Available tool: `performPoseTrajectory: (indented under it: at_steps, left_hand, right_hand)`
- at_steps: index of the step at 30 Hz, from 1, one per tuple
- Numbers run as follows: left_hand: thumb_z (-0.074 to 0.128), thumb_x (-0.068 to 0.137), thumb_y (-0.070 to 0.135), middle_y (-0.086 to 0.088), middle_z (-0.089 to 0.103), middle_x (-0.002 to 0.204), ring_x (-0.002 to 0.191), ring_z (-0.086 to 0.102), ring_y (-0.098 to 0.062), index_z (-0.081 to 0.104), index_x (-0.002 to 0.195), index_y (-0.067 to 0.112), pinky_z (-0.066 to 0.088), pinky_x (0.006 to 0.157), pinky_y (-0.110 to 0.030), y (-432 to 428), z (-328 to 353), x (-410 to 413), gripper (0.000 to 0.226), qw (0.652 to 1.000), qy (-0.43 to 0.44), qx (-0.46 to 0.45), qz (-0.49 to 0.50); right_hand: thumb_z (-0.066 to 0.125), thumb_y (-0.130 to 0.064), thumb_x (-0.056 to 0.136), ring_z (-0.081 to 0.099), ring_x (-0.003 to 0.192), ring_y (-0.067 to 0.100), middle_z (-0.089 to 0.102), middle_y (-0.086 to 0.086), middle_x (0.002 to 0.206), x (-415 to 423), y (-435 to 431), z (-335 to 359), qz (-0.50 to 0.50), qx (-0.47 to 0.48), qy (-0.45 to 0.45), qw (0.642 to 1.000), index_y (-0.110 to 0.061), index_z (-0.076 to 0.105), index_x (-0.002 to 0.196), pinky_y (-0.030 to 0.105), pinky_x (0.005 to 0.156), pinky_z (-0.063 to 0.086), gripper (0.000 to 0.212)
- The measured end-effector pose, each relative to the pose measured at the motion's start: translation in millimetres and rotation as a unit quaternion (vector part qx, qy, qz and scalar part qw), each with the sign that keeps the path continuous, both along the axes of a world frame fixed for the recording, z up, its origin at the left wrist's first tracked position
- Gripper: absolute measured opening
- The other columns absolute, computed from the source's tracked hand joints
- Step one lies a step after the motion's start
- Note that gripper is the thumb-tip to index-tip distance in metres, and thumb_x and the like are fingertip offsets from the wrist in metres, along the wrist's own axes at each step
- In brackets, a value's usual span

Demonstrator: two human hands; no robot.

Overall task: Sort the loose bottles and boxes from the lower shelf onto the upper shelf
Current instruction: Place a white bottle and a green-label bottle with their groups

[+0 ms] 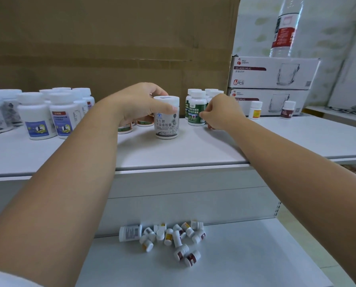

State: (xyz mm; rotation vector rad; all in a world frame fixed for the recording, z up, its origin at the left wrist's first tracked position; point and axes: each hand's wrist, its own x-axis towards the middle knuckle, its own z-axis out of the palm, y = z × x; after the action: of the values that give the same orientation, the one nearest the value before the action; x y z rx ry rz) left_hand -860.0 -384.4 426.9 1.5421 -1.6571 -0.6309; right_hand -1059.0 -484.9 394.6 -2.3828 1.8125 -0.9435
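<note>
My left hand (139, 102) wrapped its fingers round the white bottle (166, 121); right hand (222, 112) fingers curled, hold unclear; box (272, 72) read "GLASS MUG".

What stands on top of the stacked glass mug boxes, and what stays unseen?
A clear bottle with a red label stands on the upper glass mug box; its cap is out of frame.

A: Left hand (139, 102)?
B: Stretched forward on a bare forearm, fingers (158, 90) and thumb wrapped round a white-capped bottle (166, 123).
A: Right hand (222, 112)?
B: Stretched forward too, knuckles up, fingers curled; unclear whether pinching anything.
</note>
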Motion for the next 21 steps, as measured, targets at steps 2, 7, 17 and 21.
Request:
performPoseTrajectory:
  at_steps: [2, 7, 17, 21]
  left_hand:
    - [0.084, 0.076, 0.026, -0.003, 0.067, 0.11, 0.1, 0.067, -0.018, 0.061, 0.114, 0.025, 0.057, 0.089, -0.038, 1.3, -1.7, -1.7, 0.044, 1.0, -0.004, 0.001, -0.001]
    - [0.081, 0.08, 0.02, -0.009, 0.065, 0.112, 0.1, 0.067, -0.021, 0.059, 0.119, 0.019, 0.057, 0.088, -0.039, 15.9, 2.9, -8.1, 0.045, 1.0, -0.01, 0.016, 0.011]
    - [0.081, 0.08, 0.021, -0.003, 0.065, 0.114, 0.105, 0.064, -0.02, 0.062, 0.115, 0.021, 0.055, 0.092, -0.042, 77.3, -4.1, 1.5, 0.04, 0.993, 0.045, -0.054, 0.097]
    - [0.081, 0.079, 0.021, -0.001, 0.066, 0.112, 0.105, 0.064, -0.017, 0.062, 0.121, 0.02, 0.054, 0.088, -0.034, 111.4, -10.9, 15.2, 0.046, 0.988, 0.055, -0.062, 0.128]
  right_hand:
    - [0.06, -0.023, 0.088, 0.06, 0.08, 0.025, 0.068, 0.008, 0.086, -1.0, 8.6, 1.7, 0.014, 0.015, 0.03, 0.999, -0.012, 0.068, 0.086, 0.026, 0.054, 0.039, 0.014]
    - [0.056, -0.025, 0.091, 0.064, 0.1, 0.025, 0.071, 0.004, 0.108, -10.0, 39.8, 8.7, 0.104, 0.098, 0.147, 0.979, -0.018, 0.073, 0.103, 0.035, 0.09, 0.054, 0.022]
    - [0.054, -0.028, 0.093, 0.06, 0.101, 0.019, 0.069, -0.002, 0.109, -14.6, 93.7, -2.2, 0.166, 0.04, 0.114, 0.979, -0.024, 0.07, 0.109, 0.03, 0.083, 0.048, 0.023]
    - [0.056, -0.026, 0.091, 0.061, 0.101, 0.021, 0.068, 0.0, 0.112, 10.5, 115.9, -6.3, 0.199, 0.027, 0.1, 0.974, -0.021, 0.07, 0.107, 0.032, 0.088, 0.051, 0.022]
